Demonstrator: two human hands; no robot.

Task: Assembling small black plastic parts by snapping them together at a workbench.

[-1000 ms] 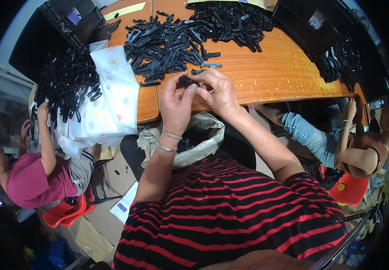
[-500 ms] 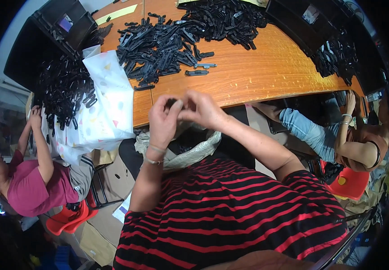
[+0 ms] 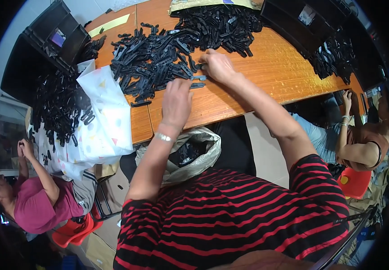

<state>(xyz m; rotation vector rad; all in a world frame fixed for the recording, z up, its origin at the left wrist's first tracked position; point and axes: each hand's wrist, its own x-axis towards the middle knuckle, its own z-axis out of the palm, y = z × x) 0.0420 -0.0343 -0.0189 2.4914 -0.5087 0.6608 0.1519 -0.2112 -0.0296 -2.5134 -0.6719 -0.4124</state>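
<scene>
Two hands out over the counter (image 3: 266, 76) now, and that's the shift: a second ago both were drawn in close to the chest at the counter's near edge, fingers working together on one small black piece; now both arms are stretched forward to the heap. Reads like one piece is finished with and fresh ones are being fetched.

Head view, the only one we have. The right hand (image 3: 217, 65) is at the near edge of the big pile of black plastic clips (image 3: 158, 58), its grip curled and closing on the pieces there, fingertips down among them; whether a clip is actually pinched I cannot tell, the knuckles hide it. The left hand (image 3: 176, 101) lies palm down just short of the pile, fingers loosely spread and pointing forward, touching the wood or nearly so, with two loose clips (image 3: 198, 81) lying just beyond its fingertips, between the hands. Nothing visibly held in that grip.

A silvery plastic bag (image 3: 199, 155) with dark parts inside hangs open below the counter edge, between the arms. Left of the pile, a white patterned sheet (image 3: 106, 121) drapes over the corner, carrying more black parts. A seated person in a pink shirt (image 3: 37, 207) works at far left; another person's arm (image 3: 361, 144) shows at right.
</scene>
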